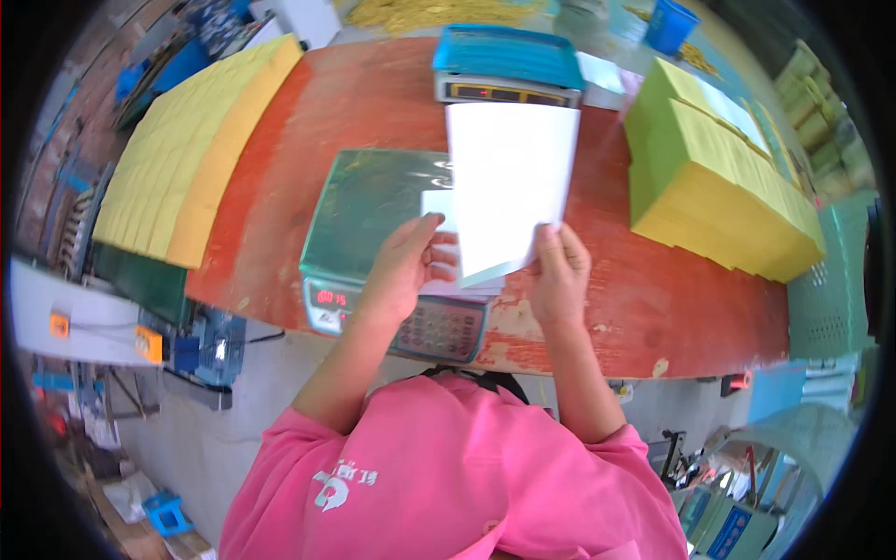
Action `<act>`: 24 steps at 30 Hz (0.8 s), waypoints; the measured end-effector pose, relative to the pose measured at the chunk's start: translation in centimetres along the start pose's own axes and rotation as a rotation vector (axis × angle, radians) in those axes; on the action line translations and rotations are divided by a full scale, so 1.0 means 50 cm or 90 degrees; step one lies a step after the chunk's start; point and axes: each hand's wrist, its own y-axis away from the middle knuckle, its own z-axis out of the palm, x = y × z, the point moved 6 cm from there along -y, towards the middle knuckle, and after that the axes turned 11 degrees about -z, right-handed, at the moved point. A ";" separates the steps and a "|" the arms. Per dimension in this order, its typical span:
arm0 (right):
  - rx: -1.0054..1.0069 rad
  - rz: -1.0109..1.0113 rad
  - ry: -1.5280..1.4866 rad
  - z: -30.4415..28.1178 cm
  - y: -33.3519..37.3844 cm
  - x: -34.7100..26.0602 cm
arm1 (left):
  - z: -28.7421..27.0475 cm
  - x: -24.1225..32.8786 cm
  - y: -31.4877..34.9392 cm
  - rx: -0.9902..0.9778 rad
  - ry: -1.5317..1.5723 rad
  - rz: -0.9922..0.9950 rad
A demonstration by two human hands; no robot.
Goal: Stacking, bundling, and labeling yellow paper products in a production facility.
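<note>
My right hand pinches the lower right edge of a white sheet of paper, which stands up in front of me and curves at its lower edge. I cannot tell whether it is one sheet or a few together. To its left my left hand is open, fingers apart and slightly curled, with nothing in it. That hand is over the near part of a green-topped digital scale with a lit red display. More white paper shows behind my left fingers, partly hidden by the raised sheet.
A second scale with a blue tray stands at the far side of the red table. Long rows of stacked yellow paper bundles lie at the left, and a tall yellow stack stands at the right. Beyond the table is a blue bucket.
</note>
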 end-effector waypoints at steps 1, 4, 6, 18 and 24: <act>-0.054 0.018 0.023 -0.018 0.002 0.002 | 0.014 -0.004 0.002 0.003 -0.001 -0.031; -0.064 0.004 0.049 -0.006 0.013 0.008 | 0.032 0.009 0.015 -0.031 -0.041 -0.053; -0.048 0.016 -0.048 -0.002 0.021 0.002 | 0.031 0.004 0.012 -0.055 -0.040 -0.060; 0.278 -0.194 0.141 -0.168 0.074 -0.038 | 0.012 0.066 0.005 0.018 -0.208 0.132; 0.201 -0.262 0.454 -0.218 0.087 -0.042 | -0.009 0.067 0.022 0.015 -0.227 0.119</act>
